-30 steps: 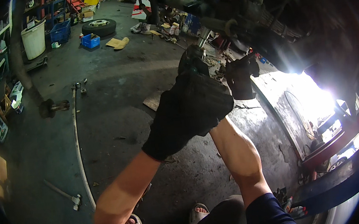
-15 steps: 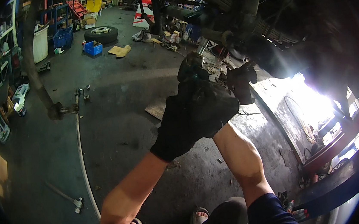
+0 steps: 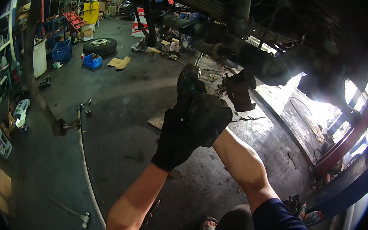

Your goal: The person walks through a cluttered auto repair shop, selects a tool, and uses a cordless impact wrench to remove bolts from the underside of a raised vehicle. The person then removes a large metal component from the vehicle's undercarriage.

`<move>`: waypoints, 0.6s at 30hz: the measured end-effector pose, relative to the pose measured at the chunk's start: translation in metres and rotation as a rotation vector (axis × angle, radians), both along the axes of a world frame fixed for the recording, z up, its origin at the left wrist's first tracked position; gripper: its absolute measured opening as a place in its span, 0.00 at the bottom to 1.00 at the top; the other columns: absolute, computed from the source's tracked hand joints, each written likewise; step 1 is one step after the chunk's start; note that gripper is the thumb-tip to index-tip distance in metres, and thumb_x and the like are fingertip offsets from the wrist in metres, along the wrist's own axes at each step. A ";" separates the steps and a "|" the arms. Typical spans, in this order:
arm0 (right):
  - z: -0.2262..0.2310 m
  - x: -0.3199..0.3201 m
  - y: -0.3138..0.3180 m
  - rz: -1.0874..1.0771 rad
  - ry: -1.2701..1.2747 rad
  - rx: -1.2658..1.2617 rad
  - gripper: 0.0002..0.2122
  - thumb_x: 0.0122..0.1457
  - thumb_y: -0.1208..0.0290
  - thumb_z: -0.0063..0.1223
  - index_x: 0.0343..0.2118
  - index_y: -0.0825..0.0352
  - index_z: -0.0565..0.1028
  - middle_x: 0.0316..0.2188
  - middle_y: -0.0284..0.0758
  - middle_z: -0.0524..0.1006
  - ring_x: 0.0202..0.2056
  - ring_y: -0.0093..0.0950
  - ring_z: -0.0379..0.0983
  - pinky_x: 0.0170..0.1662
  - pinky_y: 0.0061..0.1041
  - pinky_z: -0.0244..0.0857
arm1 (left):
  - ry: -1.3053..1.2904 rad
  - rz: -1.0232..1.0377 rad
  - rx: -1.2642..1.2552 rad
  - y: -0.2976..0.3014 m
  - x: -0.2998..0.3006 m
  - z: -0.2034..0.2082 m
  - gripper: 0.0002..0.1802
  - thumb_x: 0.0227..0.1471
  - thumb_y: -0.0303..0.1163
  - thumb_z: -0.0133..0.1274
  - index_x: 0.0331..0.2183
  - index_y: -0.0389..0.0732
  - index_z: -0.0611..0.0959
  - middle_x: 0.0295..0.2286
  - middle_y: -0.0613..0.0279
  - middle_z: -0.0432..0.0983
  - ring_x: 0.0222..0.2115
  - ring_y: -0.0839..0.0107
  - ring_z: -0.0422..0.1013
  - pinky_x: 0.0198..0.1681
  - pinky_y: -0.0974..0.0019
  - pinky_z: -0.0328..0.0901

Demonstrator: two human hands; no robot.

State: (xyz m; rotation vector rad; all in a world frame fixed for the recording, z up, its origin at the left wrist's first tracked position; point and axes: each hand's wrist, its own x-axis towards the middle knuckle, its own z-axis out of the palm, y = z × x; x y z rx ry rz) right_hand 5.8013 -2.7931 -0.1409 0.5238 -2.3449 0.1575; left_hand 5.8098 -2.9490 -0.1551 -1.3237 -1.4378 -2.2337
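Observation:
Both my hands wear black gloves and are raised together in front of me under a dark vehicle underside. My left hand and my right hand are closed around a dark power tool that looks like an impact wrench. A shiny metal socket sticks out of its front, pointing up and away towards the underside. The gloves overlap and hide most of the tool's body and grip, and individual fingers are hard to separate. Right of the gloves is a dark cylindrical part.
A long pipe and a hammer lie on the floor at left. Upright bar stands beyond. Further off are a wheel, a blue crate and cardboard. A red and blue beam runs at right.
The view has shifted slightly, so the scene sits lower and further left. My hands and the tool have drawn a little down and left, showing more of the socket and the cylindrical part.

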 end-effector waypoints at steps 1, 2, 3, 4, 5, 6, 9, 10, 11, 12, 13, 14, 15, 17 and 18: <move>-0.001 -0.003 0.001 0.068 0.062 -0.024 0.06 0.62 0.68 0.53 0.37 0.64 0.78 0.28 0.37 0.78 0.31 0.31 0.76 0.32 0.30 0.71 | -0.007 -0.013 0.004 -0.001 0.002 0.003 0.49 0.42 0.28 0.71 0.63 0.39 0.65 0.48 0.52 0.77 0.48 0.64 0.75 0.51 0.60 0.70; -0.002 -0.007 0.002 0.133 0.128 -0.048 0.07 0.65 0.69 0.50 0.34 0.64 0.78 0.26 0.36 0.77 0.29 0.29 0.75 0.31 0.28 0.70 | -0.029 -0.048 -0.019 -0.004 0.004 0.009 0.48 0.42 0.29 0.71 0.63 0.39 0.66 0.48 0.52 0.77 0.48 0.64 0.75 0.52 0.60 0.70; -0.003 -0.013 0.003 -0.030 -0.053 0.016 0.06 0.62 0.71 0.52 0.36 0.64 0.79 0.28 0.37 0.78 0.32 0.30 0.76 0.35 0.29 0.71 | -0.043 -0.083 -0.056 -0.010 0.007 0.016 0.47 0.43 0.29 0.71 0.62 0.38 0.66 0.48 0.52 0.77 0.48 0.64 0.75 0.53 0.59 0.69; -0.005 -0.020 0.004 -0.199 -0.232 0.071 0.07 0.59 0.72 0.54 0.38 0.65 0.79 0.30 0.38 0.79 0.34 0.31 0.78 0.39 0.29 0.72 | -0.023 -0.072 -0.119 -0.017 0.009 0.024 0.46 0.43 0.30 0.71 0.62 0.38 0.67 0.48 0.52 0.77 0.48 0.63 0.74 0.53 0.58 0.69; -0.005 -0.028 0.007 -0.236 -0.123 0.179 0.06 0.60 0.71 0.54 0.38 0.65 0.79 0.29 0.37 0.78 0.34 0.31 0.77 0.39 0.29 0.71 | 0.000 -0.062 -0.182 -0.024 0.011 0.035 0.45 0.44 0.31 0.71 0.61 0.37 0.67 0.48 0.52 0.76 0.48 0.62 0.74 0.54 0.57 0.68; -0.005 -0.035 0.010 -0.280 -0.008 0.280 0.06 0.60 0.70 0.54 0.37 0.65 0.78 0.28 0.37 0.77 0.33 0.30 0.76 0.39 0.28 0.71 | 0.057 0.004 -0.267 -0.037 0.013 0.045 0.44 0.45 0.33 0.71 0.61 0.37 0.68 0.49 0.52 0.76 0.49 0.61 0.74 0.54 0.56 0.68; -0.011 -0.049 0.015 -0.457 0.600 0.909 0.12 0.67 0.59 0.50 0.31 0.62 0.76 0.22 0.32 0.73 0.27 0.26 0.71 0.34 0.27 0.68 | 0.190 0.320 -0.411 -0.052 0.026 0.071 0.49 0.45 0.46 0.70 0.63 0.39 0.66 0.54 0.51 0.70 0.52 0.60 0.70 0.54 0.56 0.67; -0.015 -0.050 0.015 -0.648 0.743 1.218 0.15 0.68 0.56 0.49 0.29 0.61 0.75 0.21 0.30 0.73 0.26 0.24 0.70 0.33 0.26 0.68 | 0.187 0.443 -0.458 -0.055 0.030 0.076 0.52 0.45 0.52 0.69 0.64 0.41 0.64 0.56 0.50 0.67 0.53 0.59 0.69 0.54 0.56 0.67; -0.018 -0.053 0.015 -0.917 0.923 1.559 0.13 0.68 0.59 0.49 0.31 0.62 0.76 0.22 0.30 0.73 0.28 0.25 0.72 0.36 0.26 0.69 | 0.181 0.401 -0.363 -0.054 0.034 0.077 0.49 0.48 0.56 0.66 0.62 0.39 0.68 0.54 0.51 0.69 0.53 0.61 0.69 0.54 0.56 0.66; -0.020 -0.055 0.014 -1.197 1.090 1.897 0.11 0.67 0.61 0.50 0.33 0.63 0.76 0.24 0.31 0.74 0.29 0.25 0.73 0.38 0.26 0.69 | 0.165 0.395 -0.328 -0.052 0.035 0.075 0.46 0.48 0.52 0.67 0.60 0.38 0.69 0.51 0.51 0.71 0.51 0.61 0.70 0.53 0.57 0.67; -0.022 -0.056 0.015 -1.494 1.241 2.230 0.10 0.67 0.64 0.51 0.36 0.64 0.77 0.25 0.31 0.75 0.31 0.26 0.74 0.40 0.26 0.70 | 0.147 0.399 -0.293 -0.048 0.034 0.069 0.43 0.48 0.48 0.67 0.58 0.36 0.71 0.49 0.51 0.72 0.49 0.62 0.71 0.53 0.58 0.67; -0.023 -0.059 0.014 -1.810 1.375 2.556 0.08 0.67 0.66 0.52 0.38 0.66 0.78 0.27 0.31 0.76 0.33 0.26 0.76 0.43 0.26 0.71 | 0.156 0.448 -0.270 -0.045 0.029 0.060 0.40 0.48 0.44 0.68 0.56 0.34 0.72 0.46 0.51 0.73 0.47 0.62 0.72 0.52 0.58 0.67; -0.024 -0.057 0.017 -1.918 1.509 2.802 0.09 0.67 0.65 0.52 0.38 0.66 0.78 0.27 0.31 0.76 0.33 0.26 0.76 0.43 0.26 0.71 | 0.012 0.352 -0.251 -0.043 0.020 0.049 0.38 0.50 0.43 0.67 0.56 0.34 0.73 0.46 0.53 0.74 0.47 0.63 0.72 0.51 0.59 0.68; -0.025 -0.056 0.022 -1.767 1.690 2.898 0.13 0.66 0.58 0.53 0.38 0.65 0.78 0.27 0.30 0.77 0.32 0.27 0.76 0.40 0.24 0.71 | -0.137 0.256 -0.200 -0.040 -0.011 0.023 0.34 0.54 0.42 0.64 0.56 0.35 0.73 0.45 0.56 0.74 0.47 0.65 0.72 0.51 0.60 0.68; -0.024 -0.057 0.023 -1.753 1.784 2.746 0.15 0.66 0.55 0.53 0.37 0.64 0.78 0.26 0.30 0.77 0.31 0.27 0.76 0.38 0.24 0.71 | -0.317 0.189 -0.148 -0.038 -0.027 0.007 0.31 0.56 0.43 0.62 0.55 0.36 0.74 0.45 0.58 0.74 0.47 0.66 0.72 0.51 0.60 0.68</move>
